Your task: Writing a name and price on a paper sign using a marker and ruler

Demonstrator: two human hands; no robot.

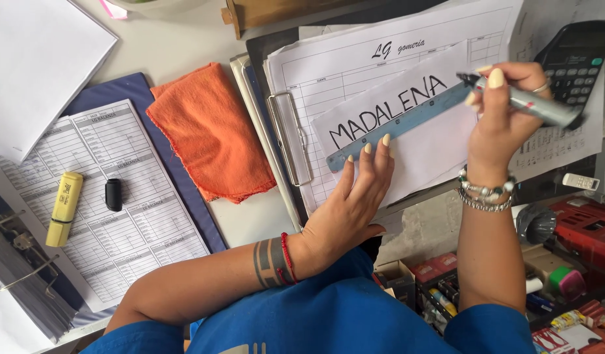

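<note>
Left hand (350, 210) presses flat, fingers spread, on the blue ruler (397, 126), which lies slanted across the white paper strip (427, 144) at centre. Right hand (505, 111), at three o'clock from it, clamps a grey marker (531, 103), tip at the ruler's upper end.

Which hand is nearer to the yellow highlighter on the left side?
Left. The left hand presses the blue ruler, right of the yellow highlighter. The right hand is farther right, holding a marker.

Bare worktop (178, 39) lies open far left of the clipboard (286, 141). The orange cloth (210, 131) blocks the middle; a calculator (574, 56) crowds the far right, boxes (577, 262) the near right.
</note>
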